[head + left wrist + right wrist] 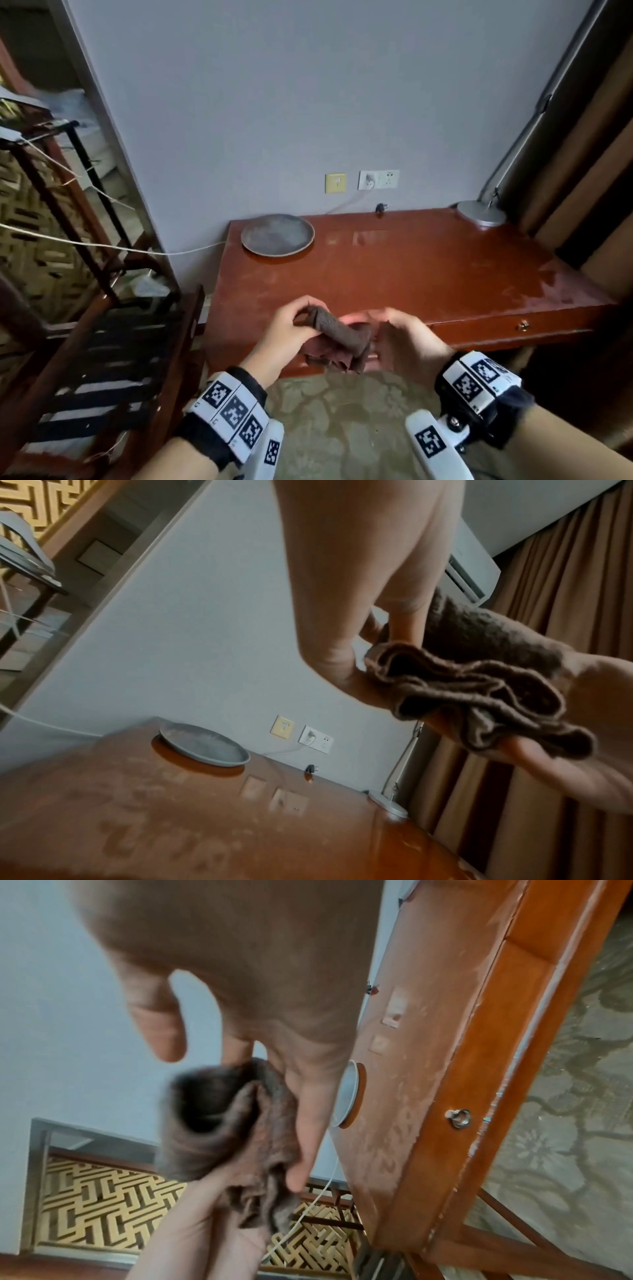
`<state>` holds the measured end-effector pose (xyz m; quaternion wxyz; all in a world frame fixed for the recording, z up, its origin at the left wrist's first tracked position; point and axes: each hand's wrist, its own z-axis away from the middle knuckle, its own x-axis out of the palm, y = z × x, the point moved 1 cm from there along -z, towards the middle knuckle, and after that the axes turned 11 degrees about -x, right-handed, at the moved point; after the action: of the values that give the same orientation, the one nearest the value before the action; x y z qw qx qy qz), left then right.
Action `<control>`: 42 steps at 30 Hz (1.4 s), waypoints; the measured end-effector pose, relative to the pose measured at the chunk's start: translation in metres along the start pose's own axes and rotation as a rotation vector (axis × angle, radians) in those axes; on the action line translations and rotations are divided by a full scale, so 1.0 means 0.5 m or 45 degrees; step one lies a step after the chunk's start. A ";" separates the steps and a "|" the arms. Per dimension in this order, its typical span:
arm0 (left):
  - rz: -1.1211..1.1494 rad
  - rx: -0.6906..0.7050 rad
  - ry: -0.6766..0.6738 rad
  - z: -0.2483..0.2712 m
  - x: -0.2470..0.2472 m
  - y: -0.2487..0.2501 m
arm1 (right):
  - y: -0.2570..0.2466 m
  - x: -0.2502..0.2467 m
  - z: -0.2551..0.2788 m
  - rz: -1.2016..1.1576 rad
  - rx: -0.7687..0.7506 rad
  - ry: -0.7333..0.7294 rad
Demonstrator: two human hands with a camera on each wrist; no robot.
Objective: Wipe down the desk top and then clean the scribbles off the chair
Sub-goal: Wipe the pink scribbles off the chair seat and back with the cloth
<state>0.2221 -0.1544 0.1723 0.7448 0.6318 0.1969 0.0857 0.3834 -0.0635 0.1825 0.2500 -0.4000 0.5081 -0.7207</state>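
While the left hand [287, 329] keeps a curled grip on one end of the rolled brown cloth [337, 337], the right hand [407, 339] meets the other end, its grip too blurred to call. The cloth hangs just above the counter's [428, 267] front edge. Grey plate [277, 234] back left, chair [102, 359] off left.

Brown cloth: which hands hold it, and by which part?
Both hands: the left hand grips the brown cloth by its rolled left end, the right hand by its right end.
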 end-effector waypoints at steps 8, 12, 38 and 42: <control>0.347 -0.463 -0.139 -0.312 -0.098 -0.027 | -0.047 -0.062 -0.313 0.247 -0.004 0.190; 0.316 -0.578 -0.211 -0.449 -0.132 -0.045 | -0.055 -0.101 -0.460 0.348 0.030 0.160; -0.767 -0.480 0.451 -0.940 -0.271 -0.297 | 0.104 -0.217 -1.103 1.480 -0.010 -0.072; -1.153 -0.381 0.476 -0.926 -0.271 -0.320 | 0.119 -0.233 -1.087 1.692 -0.136 -0.221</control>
<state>-0.1063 0.1847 -0.0159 0.7415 0.3435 0.5664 -0.1068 -0.0063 0.2939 0.0004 0.6602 -0.0705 0.6594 -0.3526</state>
